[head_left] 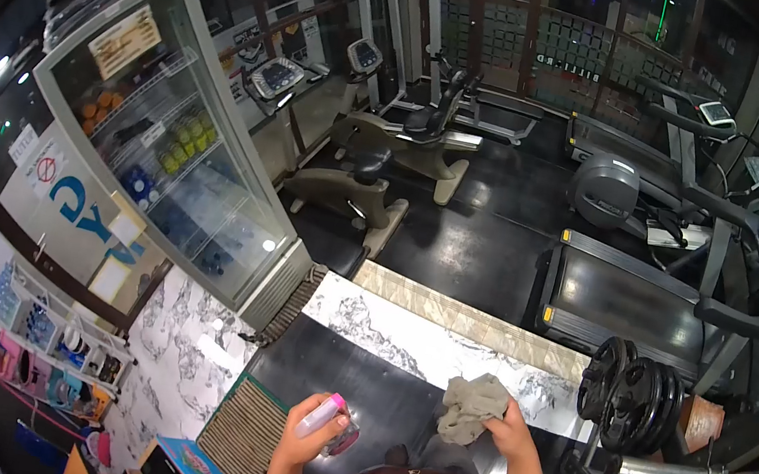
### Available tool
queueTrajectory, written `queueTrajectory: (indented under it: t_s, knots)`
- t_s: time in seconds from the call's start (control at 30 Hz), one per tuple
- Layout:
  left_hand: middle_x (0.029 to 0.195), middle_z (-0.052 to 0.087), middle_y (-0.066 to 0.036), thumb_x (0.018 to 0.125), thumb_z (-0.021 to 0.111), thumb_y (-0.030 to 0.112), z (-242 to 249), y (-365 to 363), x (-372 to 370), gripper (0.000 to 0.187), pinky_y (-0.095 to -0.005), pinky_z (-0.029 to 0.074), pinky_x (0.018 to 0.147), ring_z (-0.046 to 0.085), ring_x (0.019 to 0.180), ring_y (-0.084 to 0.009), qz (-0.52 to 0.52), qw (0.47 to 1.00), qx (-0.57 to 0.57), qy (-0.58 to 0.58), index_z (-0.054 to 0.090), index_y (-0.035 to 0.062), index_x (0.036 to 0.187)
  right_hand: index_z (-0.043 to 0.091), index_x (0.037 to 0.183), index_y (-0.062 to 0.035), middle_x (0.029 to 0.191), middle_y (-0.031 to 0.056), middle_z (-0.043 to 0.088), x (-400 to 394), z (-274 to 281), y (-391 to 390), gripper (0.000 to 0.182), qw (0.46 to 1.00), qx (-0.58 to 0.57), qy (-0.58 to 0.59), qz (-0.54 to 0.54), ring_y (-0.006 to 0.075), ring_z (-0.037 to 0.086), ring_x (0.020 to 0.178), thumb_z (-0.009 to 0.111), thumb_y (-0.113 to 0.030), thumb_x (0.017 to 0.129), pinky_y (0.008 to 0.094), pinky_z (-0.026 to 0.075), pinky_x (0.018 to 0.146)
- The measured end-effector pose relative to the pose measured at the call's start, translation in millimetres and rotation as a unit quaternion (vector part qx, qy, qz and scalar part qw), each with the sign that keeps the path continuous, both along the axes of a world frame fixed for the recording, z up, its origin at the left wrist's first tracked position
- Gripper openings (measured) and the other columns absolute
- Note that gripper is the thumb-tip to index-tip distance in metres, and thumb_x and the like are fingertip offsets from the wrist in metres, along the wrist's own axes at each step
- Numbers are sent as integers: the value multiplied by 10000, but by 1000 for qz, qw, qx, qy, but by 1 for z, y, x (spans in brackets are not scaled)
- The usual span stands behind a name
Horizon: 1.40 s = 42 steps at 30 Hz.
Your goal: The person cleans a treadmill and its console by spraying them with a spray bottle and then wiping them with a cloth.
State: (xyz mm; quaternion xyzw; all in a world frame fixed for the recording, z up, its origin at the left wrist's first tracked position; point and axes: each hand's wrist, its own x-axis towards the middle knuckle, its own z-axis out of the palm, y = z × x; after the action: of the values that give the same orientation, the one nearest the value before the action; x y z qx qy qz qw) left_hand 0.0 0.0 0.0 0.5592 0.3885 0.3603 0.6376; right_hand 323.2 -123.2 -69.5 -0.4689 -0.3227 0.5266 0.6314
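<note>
My left hand (pixel 308 430) is wrapped round a small spray bottle (pixel 340 437) with a whitish head and a pink tip; the fingers hide part of it. A crumpled grey cloth (pixel 474 408) is bunched in my right hand (pixel 512 433), its folds hanging out to the left of the fingers. Both hands are held in front of my body at waist height, apart from each other, over the dark floor mat. Neither the bottle nor the cloth touches any equipment.
At left stands a glass-door drinks fridge (pixel 287 267), with a bottle rack (pixel 55 341) nearby. A striped doormat (pixel 244 433) lies below. Weight plates (pixel 634 403) hang at right. Farther off are treadmills (pixel 626 294) and exercise bikes (pixel 346 195). A marble-patterned step (pixel 385 331) crosses ahead.
</note>
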Motion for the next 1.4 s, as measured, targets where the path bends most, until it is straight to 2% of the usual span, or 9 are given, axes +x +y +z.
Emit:
queueTrajectory:
  t_s: [0.07,0.17,0.3,0.43,0.57,0.7,0.87,1.23,1.4]
  knots:
    - [904,662,-19,853,760,118,-6,3,-2,187,-256,477,758,589,834,-90,-8,1000,-11,5,666,20,982,458,1394,7,1306,106,592,2,-15,7,583,998,-6,46,-36,227,568,1214,608,-32,832,364,415,1064]
    - [929,654,-51,843,762,135,-7,70,60,239,-268,484,783,598,851,-110,-8,999,-18,26,635,7,999,485,1352,14,1272,106,603,59,-37,87,521,982,-40,155,-96,227,580,1187,587,-10,842,363,434,1038]
    - [922,650,-53,841,766,149,-11,126,122,247,-260,482,739,591,808,-106,13,1000,-7,7,628,6,987,493,1324,22,1260,114,604,121,-47,161,484,976,-22,172,-131,228,580,1183,574,7,847,364,442,1027]
    - [917,646,-56,844,763,155,2,179,181,247,-258,479,729,589,800,-108,15,1000,-8,-4,623,7,984,458,1364,16,1283,136,593,183,-17,216,518,991,-3,122,-51,270,588,1187,569,-21,859,415,462,1020]
    - [878,659,-13,863,743,96,2,221,227,175,-229,468,705,582,791,-73,32,999,-31,-19,651,12,986,437,1383,19,1286,129,591,230,21,253,569,978,-1,204,49,243,586,1186,567,0,829,377,438,1041]
    - [878,656,-7,863,747,94,-8,257,262,178,-224,464,694,575,779,-67,27,999,-44,-14,655,11,991,421,1398,22,1306,132,583,254,15,288,569,984,4,162,71,243,576,1213,577,-36,854,379,436,1039]
    - [892,665,-13,858,753,93,-28,320,292,185,-243,478,720,590,807,-77,3,997,-73,17,661,17,999,416,1407,26,1345,124,558,266,-13,334,566,979,-47,188,63,237,556,1238,604,-50,878,371,422,1052]
    - [910,650,-20,868,750,94,-38,464,366,182,-257,476,767,587,846,-91,-87,993,-75,-22,642,18,994,489,1332,32,1251,117,626,328,10,421,488,984,-69,125,-109,233,613,1163,601,0,858,371,473,1007]
    - [862,643,5,882,740,109,-30,508,381,157,-246,471,728,575,800,-66,-103,992,-72,-8,643,26,974,478,1341,35,1251,117,624,338,12,466,508,989,-56,101,-96,229,609,1165,594,1,847,365,472,1011]
